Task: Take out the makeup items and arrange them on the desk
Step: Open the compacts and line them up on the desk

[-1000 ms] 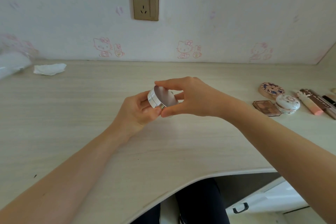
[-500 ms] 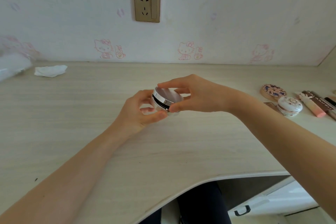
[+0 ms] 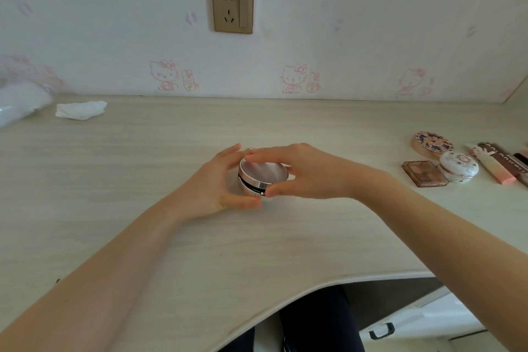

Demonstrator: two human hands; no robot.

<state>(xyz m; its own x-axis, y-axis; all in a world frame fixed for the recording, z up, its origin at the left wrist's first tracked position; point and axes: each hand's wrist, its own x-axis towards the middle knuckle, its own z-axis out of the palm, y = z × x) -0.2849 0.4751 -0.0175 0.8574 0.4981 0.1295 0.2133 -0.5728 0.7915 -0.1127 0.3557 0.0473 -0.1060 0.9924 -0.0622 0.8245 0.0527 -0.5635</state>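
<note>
Head view: a round silver compact (image 3: 263,178) is held at mid-tabletop (image 3: 171,237), lid face upward and slightly tilted, seemingly just above the surface. It is gripped by curled fingers of the left hand (image 3: 217,188) and right hand (image 3: 303,173). Bare tabletop lies around it; other cosmetics (image 3: 457,166) are grouped near the right edge.

1 wide-angle view, taken from the person's head, looks forward and down over a pale wood-grain counter (image 3: 143,180) toward a wall with a socket plate (image 3: 232,7). Both forearms reach in from the bottom corners, and the hands meet near the centre, close to the camera. The counter's curved front edge crosses the lower frame. Edges bend and blur, so the far left corner is probably distorted.
</note>
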